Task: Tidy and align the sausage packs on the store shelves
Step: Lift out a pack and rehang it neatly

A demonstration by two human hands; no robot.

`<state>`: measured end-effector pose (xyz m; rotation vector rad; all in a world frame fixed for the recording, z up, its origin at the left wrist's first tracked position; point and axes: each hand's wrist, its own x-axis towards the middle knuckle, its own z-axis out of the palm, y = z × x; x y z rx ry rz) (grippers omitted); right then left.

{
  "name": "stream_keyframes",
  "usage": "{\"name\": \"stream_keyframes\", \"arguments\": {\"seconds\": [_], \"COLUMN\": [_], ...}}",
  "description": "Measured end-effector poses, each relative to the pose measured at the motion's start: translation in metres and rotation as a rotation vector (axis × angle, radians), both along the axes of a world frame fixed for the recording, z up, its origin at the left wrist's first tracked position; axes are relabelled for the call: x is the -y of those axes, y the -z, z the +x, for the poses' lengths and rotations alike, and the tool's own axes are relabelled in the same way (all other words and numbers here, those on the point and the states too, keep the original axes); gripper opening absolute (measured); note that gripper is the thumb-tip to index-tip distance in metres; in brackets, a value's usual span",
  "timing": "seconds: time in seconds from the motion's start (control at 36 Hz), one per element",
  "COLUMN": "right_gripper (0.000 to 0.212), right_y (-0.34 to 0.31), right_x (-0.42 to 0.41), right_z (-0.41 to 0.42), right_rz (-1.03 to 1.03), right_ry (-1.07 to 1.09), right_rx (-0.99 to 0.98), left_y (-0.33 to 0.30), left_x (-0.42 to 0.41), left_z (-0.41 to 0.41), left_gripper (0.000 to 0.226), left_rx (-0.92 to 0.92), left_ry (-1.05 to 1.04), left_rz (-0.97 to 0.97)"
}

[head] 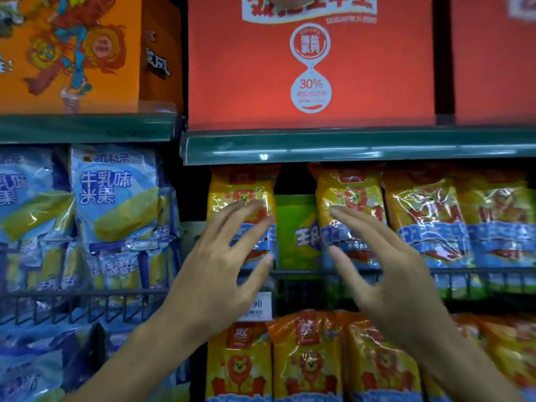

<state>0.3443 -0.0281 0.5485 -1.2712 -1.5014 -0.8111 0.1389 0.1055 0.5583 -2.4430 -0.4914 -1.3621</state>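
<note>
Yellow-and-orange sausage packs with a lion print stand upright on the middle shelf. My left hand [220, 256] is raised in front of the leftmost pack [237, 187], fingers spread and straight, holding nothing. My right hand [385, 271] hovers before the neighbouring pack [351, 195], fingers spread too. A gap separates these two packs, and a green pack [295, 227] shows further back in it. More sausage packs [429, 204] continue to the right, and another row [307, 364] stands on the shelf below.
A black wire rail [464, 274] fronts the middle shelf, with a price tag [258, 307] clipped below it. Blue rice-cracker bags [113, 195] fill the left bay. Red [310, 62] and orange [87, 53] cartons sit on the green shelf [348, 146] above.
</note>
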Motion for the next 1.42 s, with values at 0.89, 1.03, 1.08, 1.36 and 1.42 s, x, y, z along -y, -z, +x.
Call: {"name": "stream_keyframes", "arguments": {"seconds": [0.89,1.03,1.08,1.36,1.42], "right_gripper": [0.055,0.063,0.062,0.050,0.052], "right_y": [-0.012,-0.001,0.003,0.003,0.006], "right_x": [0.002,0.000,0.000,0.002,0.002], "right_z": [0.049,0.045,0.044,0.053,0.055], "right_rz": [-0.074,-0.118,-0.126,-0.032,-0.057], "right_ry": [-0.014,-0.025,-0.023,-0.013,-0.005], "right_rx": [-0.206,-0.219,-0.186,-0.160,-0.137], "left_y": [-0.056,-0.038,-0.036,-0.043,-0.042], "left_x": [0.019,0.021,0.020,0.029,0.028], "left_z": [0.082,0.075,0.073,0.073,0.072], "left_gripper": [0.071,0.049,0.034,0.036,0.035], "left_rx": [0.108,-0.056,-0.087,-0.077,-0.110], "left_ry": [0.145,0.061,0.035,0.036,-0.031], "left_rz": [-0.625,-0.606,-0.596,-0.612,-0.564]}}
